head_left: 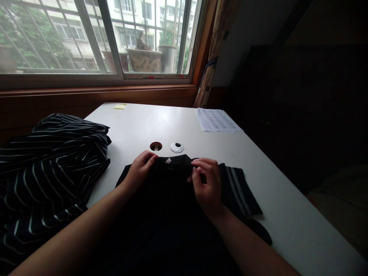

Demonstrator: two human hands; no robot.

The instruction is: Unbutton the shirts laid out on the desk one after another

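Note:
A black garment lies flat on the white table in front of me, its collar with a small white label toward the window. One sleeve with grey stripes spreads out to the right. My left hand pinches the collar's left end. My right hand has its fingers curled onto the collar's right end. Both forearms rest across the garment.
A heap of black cloth with white stripes covers the table's left side. A cable hole and its round cap sit just beyond the collar. A printed sheet and a yellow sticky note lie farther back, near the window.

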